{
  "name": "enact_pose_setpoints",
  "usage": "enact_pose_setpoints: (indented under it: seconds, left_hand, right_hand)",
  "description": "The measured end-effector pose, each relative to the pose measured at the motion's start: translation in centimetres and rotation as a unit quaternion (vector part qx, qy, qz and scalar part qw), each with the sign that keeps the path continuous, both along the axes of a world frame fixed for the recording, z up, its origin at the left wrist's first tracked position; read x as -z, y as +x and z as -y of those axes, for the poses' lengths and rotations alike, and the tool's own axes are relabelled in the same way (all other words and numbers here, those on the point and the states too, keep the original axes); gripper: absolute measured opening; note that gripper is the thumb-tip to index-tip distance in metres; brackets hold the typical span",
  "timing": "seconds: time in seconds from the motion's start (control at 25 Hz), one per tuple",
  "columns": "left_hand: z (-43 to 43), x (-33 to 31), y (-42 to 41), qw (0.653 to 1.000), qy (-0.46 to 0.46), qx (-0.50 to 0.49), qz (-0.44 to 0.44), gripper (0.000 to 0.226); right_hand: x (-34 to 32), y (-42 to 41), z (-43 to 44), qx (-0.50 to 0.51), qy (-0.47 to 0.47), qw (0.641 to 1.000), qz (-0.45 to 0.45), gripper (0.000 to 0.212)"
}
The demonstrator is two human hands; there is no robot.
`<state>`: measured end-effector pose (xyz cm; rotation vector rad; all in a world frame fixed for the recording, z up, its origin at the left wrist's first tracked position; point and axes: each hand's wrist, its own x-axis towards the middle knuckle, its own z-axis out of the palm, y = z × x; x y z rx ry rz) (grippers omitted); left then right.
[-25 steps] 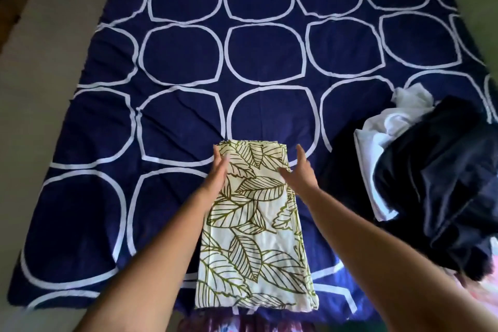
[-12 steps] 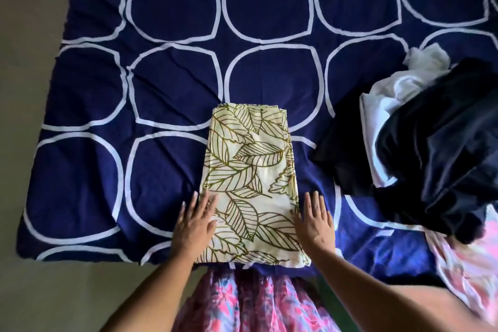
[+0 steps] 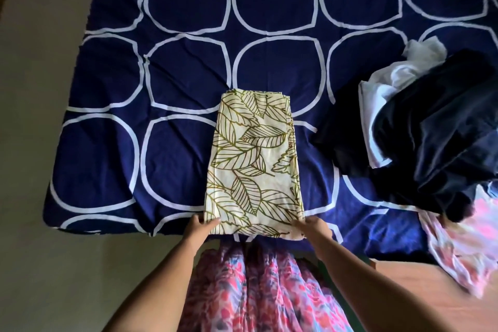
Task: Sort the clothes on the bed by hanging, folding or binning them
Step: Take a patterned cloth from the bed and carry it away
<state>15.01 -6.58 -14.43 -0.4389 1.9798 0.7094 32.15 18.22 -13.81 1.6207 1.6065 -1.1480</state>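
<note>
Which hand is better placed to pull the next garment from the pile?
Likely right. The pile lies to the right of the leaf cloth, nearest the right hand; the left hand is across the cloth.

No text, label, brand, number or sign can be read on anything shown

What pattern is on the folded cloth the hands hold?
The folded cloth is cream with olive-green leaf outlines; head view shows it best.
</note>
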Motion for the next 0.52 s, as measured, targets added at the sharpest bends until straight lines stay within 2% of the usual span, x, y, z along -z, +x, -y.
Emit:
enact_pose_setpoints:
  seconds: [0.08,0.16,0.24,0.32,0.4,0.52]
  left_hand:
    - [-0.3,-0.3,0.6,1.000,0.008,-0.010,0.011,0.045]
    - [-0.3,-1.3,1.2,0.994,0.053,-0.089,0.027,0.031]
    - [0.1,-2.3,1.3,0.976,0.112,-0.171,0.075,0.023]
    - [0.7,-3.4,1.3,0.960,0.157,-0.212,0.093,0.020]
    - [1.0,-4.2,1.3,0.958,0.160,-0.219,0.089,0.015]
    - [1.5,-5.4,2.3,0.971,0.129,-0.182,0.084,0.014]
  right_hand:
    - [-0.3,0.2,-0.1,0.023,-0.047,0.998,-0.035,0.024]
    - [-1.7,0.3,0.3,0.099,-0.062,0.989,-0.092,0.010]
    - [-2.7,0.6,0.4,0.165,-0.057,0.975,-0.135,0.010]
    - [-3.9,0.9,0.4,0.198,-0.044,0.967,-0.154,0.012]
    - [-5.0,1.1,0.4,0.208,-0.051,0.965,-0.150,0.018]
    - [-7.0,1.7,0.4,0.168,-0.098,0.974,-0.115,0.012]
